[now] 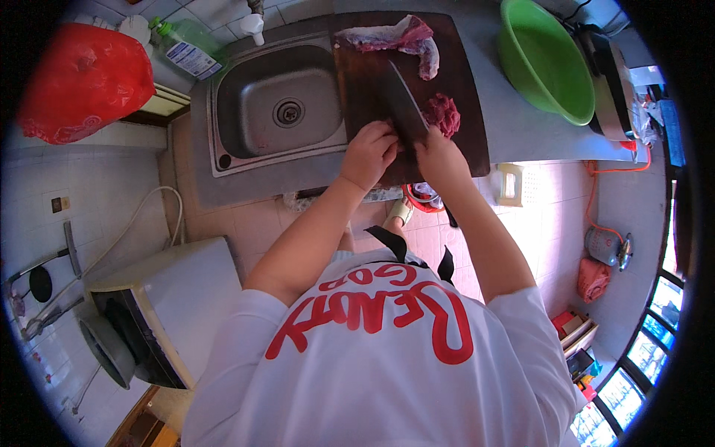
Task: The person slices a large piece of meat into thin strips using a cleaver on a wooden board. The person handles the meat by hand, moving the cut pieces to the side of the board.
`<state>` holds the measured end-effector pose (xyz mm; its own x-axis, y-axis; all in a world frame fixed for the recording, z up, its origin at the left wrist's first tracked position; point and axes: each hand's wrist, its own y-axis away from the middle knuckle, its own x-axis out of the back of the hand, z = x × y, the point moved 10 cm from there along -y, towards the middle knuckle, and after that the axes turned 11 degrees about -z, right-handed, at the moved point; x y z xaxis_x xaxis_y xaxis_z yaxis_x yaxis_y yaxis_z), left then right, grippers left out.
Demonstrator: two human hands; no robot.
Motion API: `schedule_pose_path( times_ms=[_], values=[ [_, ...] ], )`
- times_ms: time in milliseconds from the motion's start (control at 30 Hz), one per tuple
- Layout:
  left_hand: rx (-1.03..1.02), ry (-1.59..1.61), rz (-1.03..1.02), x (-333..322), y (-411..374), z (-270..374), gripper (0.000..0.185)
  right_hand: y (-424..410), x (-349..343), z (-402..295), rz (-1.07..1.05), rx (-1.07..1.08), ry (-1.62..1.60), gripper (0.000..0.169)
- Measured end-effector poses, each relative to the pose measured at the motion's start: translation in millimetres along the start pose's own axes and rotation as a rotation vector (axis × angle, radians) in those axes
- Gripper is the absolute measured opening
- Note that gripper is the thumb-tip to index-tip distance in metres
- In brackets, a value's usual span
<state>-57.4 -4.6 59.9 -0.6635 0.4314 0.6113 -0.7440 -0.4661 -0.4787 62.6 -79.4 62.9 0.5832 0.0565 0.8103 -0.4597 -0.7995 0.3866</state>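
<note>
My right hand (445, 161) grips a wide-bladed kitchen cleaver (406, 106), its blade pointing away from me over a dark wooden cutting board (368, 84). Just left of the blade, my left hand (367, 155) rests at the board's near part with its fingers curled down. Whatever may lie under those fingers is hidden. To the right of the blade sits a small heap of cut red meat (444, 114). At the board's far end lies a larger, bent piece of raw meat with pale fat (399, 38).
A steel sink (313, 72) adjoins the board on the left, below a white tap (253, 27). A green dish soap bottle (190, 50) and a red plastic bag (89, 78) are farther left. On the right, a green basin (544, 61) leans beside a dark pan (609, 84).
</note>
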Motion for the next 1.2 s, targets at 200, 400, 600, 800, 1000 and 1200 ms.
schedule_pose_path(
  times_ms=[200, 400, 600, 800, 1000, 1200],
  values=[
    [-0.01, -0.046, -0.004, 4, 2, 7, 0.015, 34, 13, 43, 0.151, -0.036, -0.052, 0.022],
    [-0.052, -0.034, 0.026, 8, 8, 9, 0.019, 45, 17, 11, 0.162, 0.125, -0.123, 0.023],
    [-0.042, -0.075, 0.001, 3, 11, 6, 0.018, 47, 8, -5, 0.114, 0.148, -0.017, 0.023],
    [-0.035, -0.067, -0.004, 2, 9, 5, 0.017, 38, -2, -4, 0.068, 0.11, 0.083, 0.022],
    [-0.014, -0.064, -0.024, -1, 8, 4, 0.017, 60, -14, -2, -0.039, -0.01, 0.172, 0.019],
    [0.013, -0.054, -0.018, -2, 10, -1, 0.016, 56, -23, -11, -0.101, -0.019, 0.189, 0.017]
  ],
)
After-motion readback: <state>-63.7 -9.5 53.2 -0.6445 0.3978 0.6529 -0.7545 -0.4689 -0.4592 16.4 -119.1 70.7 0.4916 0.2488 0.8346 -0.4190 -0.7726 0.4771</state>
